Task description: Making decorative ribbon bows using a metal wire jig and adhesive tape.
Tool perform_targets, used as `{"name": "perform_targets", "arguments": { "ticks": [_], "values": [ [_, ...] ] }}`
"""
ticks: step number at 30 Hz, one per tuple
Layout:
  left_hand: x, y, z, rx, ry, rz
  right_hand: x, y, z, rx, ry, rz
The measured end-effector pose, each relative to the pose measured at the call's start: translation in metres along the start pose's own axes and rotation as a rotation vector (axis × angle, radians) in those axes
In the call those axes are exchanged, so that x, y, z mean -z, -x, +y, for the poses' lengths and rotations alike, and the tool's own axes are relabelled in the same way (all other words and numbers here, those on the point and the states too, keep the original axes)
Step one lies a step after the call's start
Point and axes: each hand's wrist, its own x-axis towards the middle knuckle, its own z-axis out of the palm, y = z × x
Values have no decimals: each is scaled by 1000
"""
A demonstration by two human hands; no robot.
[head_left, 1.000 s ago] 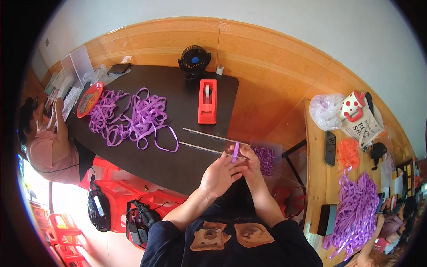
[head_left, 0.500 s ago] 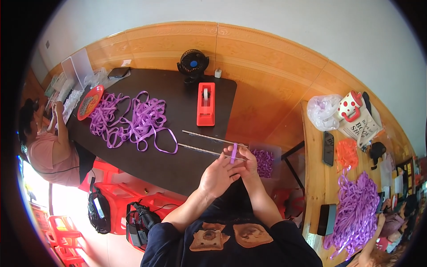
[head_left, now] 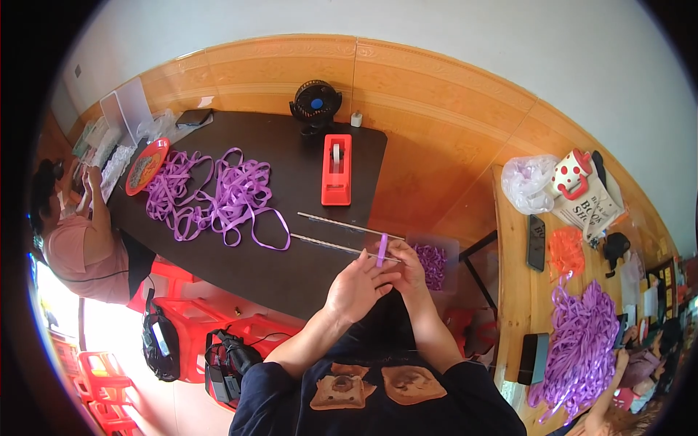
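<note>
A: Head view, centre of frame. What are the hands doing?

B: Left hand (head_left: 354, 287) and right hand (head_left: 406, 270) meet just below the middle, fingers pressed together, pinching a short purple ribbon strip (head_left: 382, 249) that stands upright between them. It sits right at the near end of the two thin rods (head_left: 342, 236) lying across the dark worktop (head_left: 291, 276).

A: Progress?

B: Looks like early to mid-way, judging by the piles. A clear box (head_left: 436, 261) just right of the hands holds a small heap of finished purple pieces. The big tangle of purple ribbon (head_left: 218, 192) in the left-centre of the worktop is untouched, so plenty left.

A: Anything else on top?

B: Red tape dispenser (head_left: 336, 171) upper centre, small black fan (head_left: 314, 102) behind it, red tray (head_left: 145, 166) at upper left.

A: Other people?

B: One seated person (head_left: 80, 240) at the left edge, hands up near the face. On the wooden side table (head_left: 512, 276) at right there's another purple ribbon heap (head_left: 582, 349), lower right.
</note>
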Motion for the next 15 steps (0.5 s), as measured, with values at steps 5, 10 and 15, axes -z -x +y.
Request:
{"name": "perform_targets", "arguments": {
  "ticks": [5, 10, 15],
  "values": [
    [2, -1, -1, -2, 9, 0, 7, -6, -3, 22, 175, -5],
    [2, 0, -1, -2, 8, -10, -9, -17, -2, -55, 231, -113],
    [2, -1, -1, -7, 17, -25, -7, -23, -3, -81, 231, -153]
  ]
}}
